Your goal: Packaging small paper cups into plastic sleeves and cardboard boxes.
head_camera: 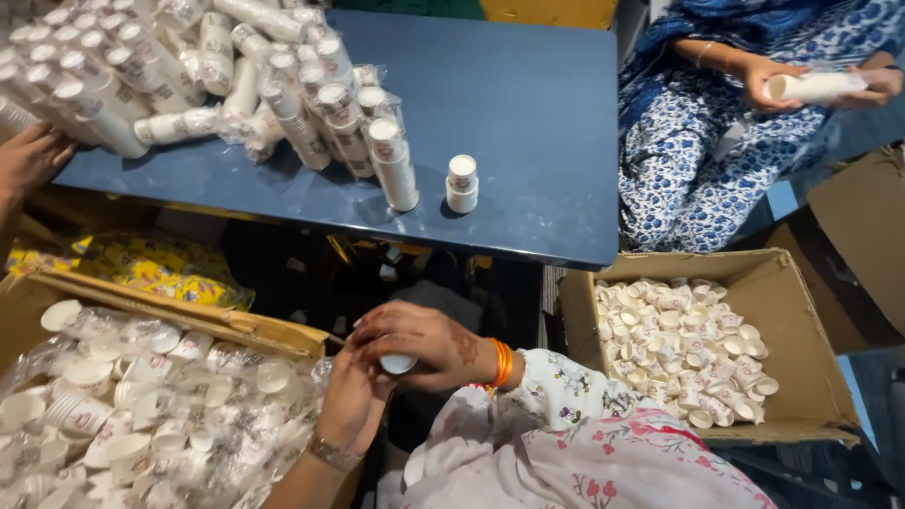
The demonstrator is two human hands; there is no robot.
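My left hand, with a metal bracelet at the wrist, and my right hand, with orange bangles, meet low in the middle of the view. Together they are closed around a small white paper cup, of which only the rim end shows between the fingers. Just left of my hands lies an open cardboard box filled with cups in clear plastic bags. To the right, another cardboard box holds several loose printed cups.
A blue table stands ahead with wrapped sleeves of stacked cups piled at its left and a short stack standing alone. Another person's hand rests at the table's left edge. A seated person in blue holds a cup stack.
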